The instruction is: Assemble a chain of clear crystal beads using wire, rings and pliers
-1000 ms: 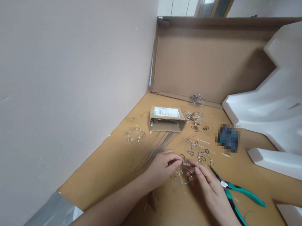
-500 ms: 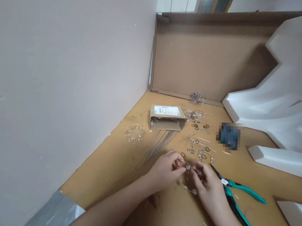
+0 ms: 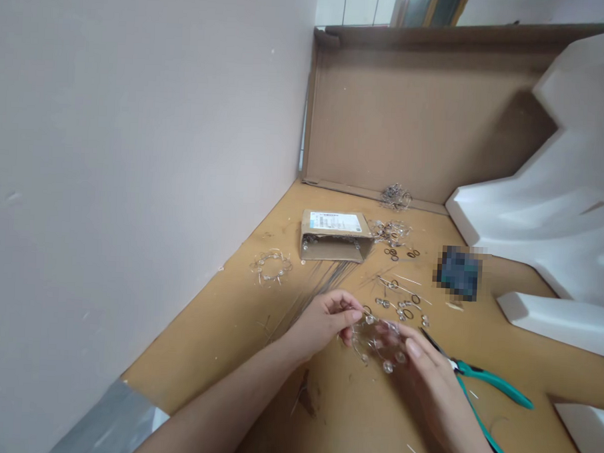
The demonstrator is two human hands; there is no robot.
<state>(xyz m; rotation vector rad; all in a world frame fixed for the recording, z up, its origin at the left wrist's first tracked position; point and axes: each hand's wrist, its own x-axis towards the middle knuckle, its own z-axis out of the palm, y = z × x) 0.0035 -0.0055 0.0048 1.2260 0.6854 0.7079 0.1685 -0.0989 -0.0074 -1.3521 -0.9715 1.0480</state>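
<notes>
Both hands' grip on bead wire ring [image 3: 379,347], teal pliers [image 3: 480,388] just beside.

A white label with a teal band sits on top of the small cardboard box [image 3: 334,235] ahead of my hands — its print is too small to read — I see no other legible text

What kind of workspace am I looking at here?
Probably a makeshift craft bench for bead and wire work, tucked in a corner. Both hands hold a ring of clear beads, teal pliers lie on the wooden table, and a small cardboard box spills straight wires.
</notes>
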